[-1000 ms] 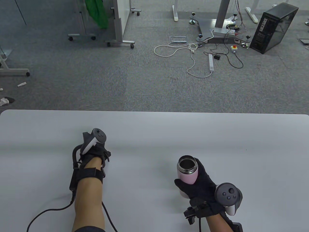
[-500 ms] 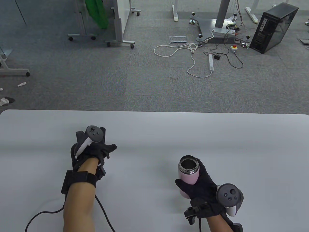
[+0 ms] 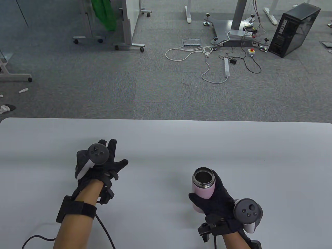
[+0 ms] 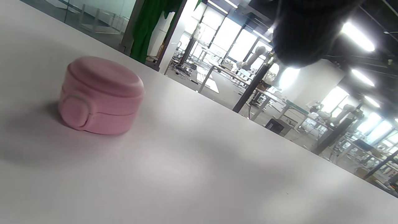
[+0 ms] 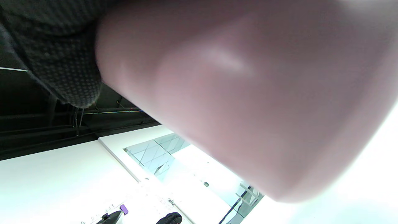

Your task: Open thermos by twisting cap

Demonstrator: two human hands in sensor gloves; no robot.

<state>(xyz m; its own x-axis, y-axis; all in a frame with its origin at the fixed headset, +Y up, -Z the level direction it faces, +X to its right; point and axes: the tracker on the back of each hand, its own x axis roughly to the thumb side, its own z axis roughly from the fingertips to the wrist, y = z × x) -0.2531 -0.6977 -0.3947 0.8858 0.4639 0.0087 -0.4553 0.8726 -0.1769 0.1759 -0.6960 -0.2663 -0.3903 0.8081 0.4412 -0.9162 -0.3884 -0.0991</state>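
The pink thermos stands uncapped on the white table, its steel mouth open to the camera. My right hand grips its body from the right and front; in the right wrist view the pink body fills the frame next to my glove. My left hand is at the table's left middle, fingers spread and holding nothing. The pink cap sits on the table in the left wrist view, apart from my glove. In the table view the cap is hidden under my left hand.
Black glove cables trail from my left wrist across the table's front. The table's far edge borders grey carpet with cables and a power strip.
My left hand has turned flatter and spread its fingers, and the forearm has swung left. My right hand and the thermos have barely moved.
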